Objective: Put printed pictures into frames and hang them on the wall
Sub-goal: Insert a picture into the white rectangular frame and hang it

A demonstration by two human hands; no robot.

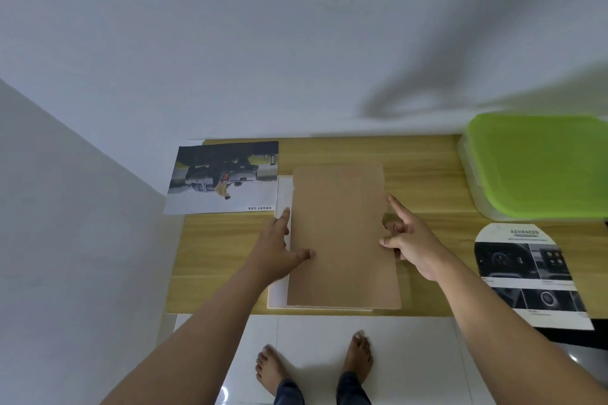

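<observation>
**Single head view, steep downward**

One camera only, worn on the head, facing forward and down over the desk (230, 240) near edge toward the wall (296, 43). Close range: both forearms and bare feet (316, 365) fall within frame. Wide-angle distortion evident.
</observation>
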